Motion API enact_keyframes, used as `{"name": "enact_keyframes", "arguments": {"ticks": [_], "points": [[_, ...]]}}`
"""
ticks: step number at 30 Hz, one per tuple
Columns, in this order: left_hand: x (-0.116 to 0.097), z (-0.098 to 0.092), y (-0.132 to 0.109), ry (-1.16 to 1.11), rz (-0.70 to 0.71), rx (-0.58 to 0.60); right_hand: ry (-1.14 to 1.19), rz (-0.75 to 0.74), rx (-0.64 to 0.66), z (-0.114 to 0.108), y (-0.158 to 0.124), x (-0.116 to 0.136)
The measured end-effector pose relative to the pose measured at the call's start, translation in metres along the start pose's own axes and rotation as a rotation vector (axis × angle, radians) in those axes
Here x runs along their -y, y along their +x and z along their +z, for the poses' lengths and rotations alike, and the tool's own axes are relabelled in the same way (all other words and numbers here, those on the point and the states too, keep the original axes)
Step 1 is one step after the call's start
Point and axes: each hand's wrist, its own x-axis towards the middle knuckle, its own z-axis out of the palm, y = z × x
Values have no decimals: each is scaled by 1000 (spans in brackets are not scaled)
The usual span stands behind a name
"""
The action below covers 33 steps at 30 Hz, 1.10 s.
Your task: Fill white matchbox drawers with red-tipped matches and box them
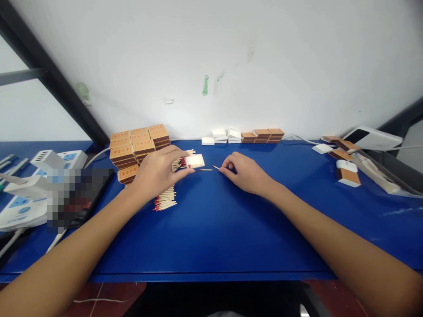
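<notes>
My left hand [158,169] rests on the blue table [214,229], fingers curled around a white matchbox tray [194,161] with matches sticking out beside it. A heap of loose red-tipped matches [165,201] lies just under that wrist. My right hand [244,172] is pinched at the fingertips on a single match [216,167]. Another single match [205,169] lies on the table between the two hands.
Stacked orange matchboxes [139,145] stand behind my left hand. More boxes and white trays [246,135] line the wall, with others at the right [346,174]. Power strips [53,160] and a dark device [89,193] sit at the left. The table's front edge is near.
</notes>
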Motion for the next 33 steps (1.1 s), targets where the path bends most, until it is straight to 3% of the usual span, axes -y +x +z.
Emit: {"name": "enact_keyframes", "arguments": {"ticks": [5,13,24,33], "points": [[2,-3,1,2,-36,-9,51,-23,-15,4,4,6],[4,-1,1,29,-44,-24,60,-226,14,22,12,21],[4,-3,1,40,-51,-4,61,-190,-49,27,11,16],[6,-2,1,40,-38,-4,20,-187,-2,22,13,18]]}}
